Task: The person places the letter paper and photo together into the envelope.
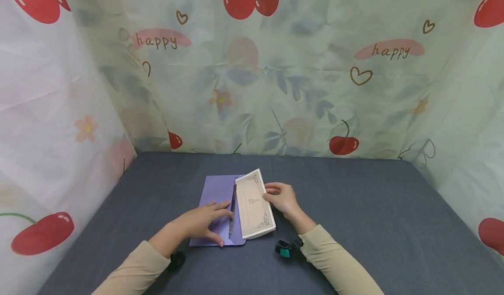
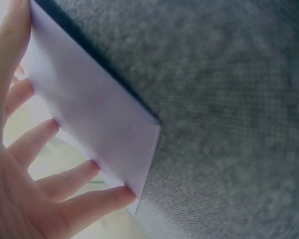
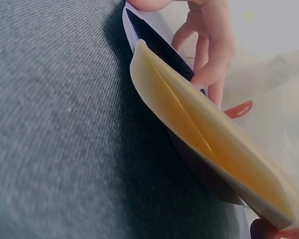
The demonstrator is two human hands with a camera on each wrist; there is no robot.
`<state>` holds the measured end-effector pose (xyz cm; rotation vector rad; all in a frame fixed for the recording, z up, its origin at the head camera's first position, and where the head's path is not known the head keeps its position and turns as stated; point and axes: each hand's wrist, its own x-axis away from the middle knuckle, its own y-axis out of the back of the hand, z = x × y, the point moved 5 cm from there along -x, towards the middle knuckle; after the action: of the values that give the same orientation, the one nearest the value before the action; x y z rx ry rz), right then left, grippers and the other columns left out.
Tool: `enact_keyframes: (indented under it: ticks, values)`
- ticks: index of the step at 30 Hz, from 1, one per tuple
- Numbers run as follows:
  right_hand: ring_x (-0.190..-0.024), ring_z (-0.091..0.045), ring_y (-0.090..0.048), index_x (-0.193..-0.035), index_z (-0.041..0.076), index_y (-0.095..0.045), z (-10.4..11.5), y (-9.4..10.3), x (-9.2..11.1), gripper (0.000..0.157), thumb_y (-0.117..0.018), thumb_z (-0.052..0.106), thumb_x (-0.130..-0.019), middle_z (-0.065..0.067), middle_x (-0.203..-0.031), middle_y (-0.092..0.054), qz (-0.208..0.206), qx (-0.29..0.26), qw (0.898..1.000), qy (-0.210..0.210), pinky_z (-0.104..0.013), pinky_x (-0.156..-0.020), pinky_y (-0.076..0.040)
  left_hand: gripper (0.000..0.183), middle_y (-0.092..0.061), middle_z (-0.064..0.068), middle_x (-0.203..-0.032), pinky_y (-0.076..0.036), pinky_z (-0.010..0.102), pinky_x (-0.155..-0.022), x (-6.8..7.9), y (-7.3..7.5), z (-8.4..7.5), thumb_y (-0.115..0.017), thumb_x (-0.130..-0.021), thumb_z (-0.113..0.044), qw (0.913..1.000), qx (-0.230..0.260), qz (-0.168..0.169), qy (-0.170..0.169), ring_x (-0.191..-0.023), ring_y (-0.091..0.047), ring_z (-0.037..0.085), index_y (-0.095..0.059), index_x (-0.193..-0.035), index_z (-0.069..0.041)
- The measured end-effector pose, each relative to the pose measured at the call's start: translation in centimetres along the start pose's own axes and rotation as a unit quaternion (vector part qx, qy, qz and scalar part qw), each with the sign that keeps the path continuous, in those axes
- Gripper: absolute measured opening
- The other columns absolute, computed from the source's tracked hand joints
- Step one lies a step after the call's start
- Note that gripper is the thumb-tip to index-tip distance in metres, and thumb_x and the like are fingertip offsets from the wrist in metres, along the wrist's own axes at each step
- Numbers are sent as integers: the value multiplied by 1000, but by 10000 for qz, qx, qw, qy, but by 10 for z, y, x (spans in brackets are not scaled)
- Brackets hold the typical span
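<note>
A purple envelope [image 1: 216, 189] lies flat on the dark table, its opening along the right side. My left hand [image 1: 198, 223] rests on it with the fingers spread; in the left wrist view the fingertips touch the purple sheet [image 2: 94, 99]. My right hand [image 1: 284, 198] pinches the right edge of a folded cream card [image 1: 251, 203] with dark scrollwork in its corners. Tilted, the card overlaps the envelope's right side. In the right wrist view the end of the card [image 3: 189, 117] gapes a little, showing a yellowish inside, and the envelope's dark slot [image 3: 162, 47] shows behind it.
A dark grey cloth covers the table [image 1: 346, 212]. Pale printed curtains [image 1: 291, 67] with cherries and hearts stand at the back and both sides. A black and teal band [image 1: 284, 248] sits by my right wrist.
</note>
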<state>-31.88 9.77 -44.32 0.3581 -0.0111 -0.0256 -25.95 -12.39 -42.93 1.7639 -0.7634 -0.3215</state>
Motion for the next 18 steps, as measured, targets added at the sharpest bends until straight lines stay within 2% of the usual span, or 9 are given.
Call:
enact_keyframes:
  ticks: [18]
  values:
    - [-74,-14,-66,-109,-3,-64,2,-8,2,31,-68,-1,-79,-22,-99,-69,72,-107,9999,45,-27,-62,-55,69,-32,11,-152,-32,59,-105,-1,0,0,-74,-69,-53,10000,-9,36,31,-133,-32,50,-52,-126,-22]
